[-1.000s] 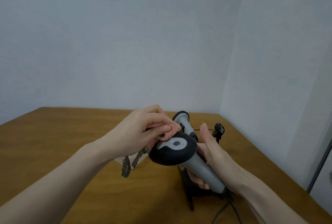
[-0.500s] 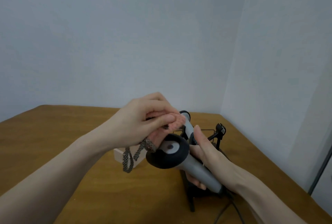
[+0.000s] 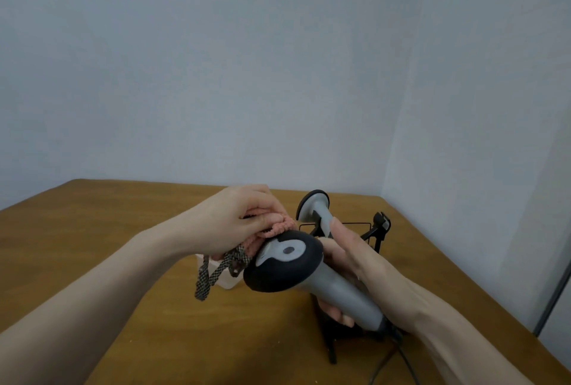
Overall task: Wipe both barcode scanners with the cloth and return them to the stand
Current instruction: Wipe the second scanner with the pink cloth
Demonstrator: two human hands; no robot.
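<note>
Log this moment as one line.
left hand: pink cloth on scanner head | right hand: grips scanner | second scanner: behind

We have a single head-worn view, looking forward and down from close above our own forearms toward the wooden table in a room corner. It faces the pale walls, which fill the upper half of the wide-angle frame.
</note>
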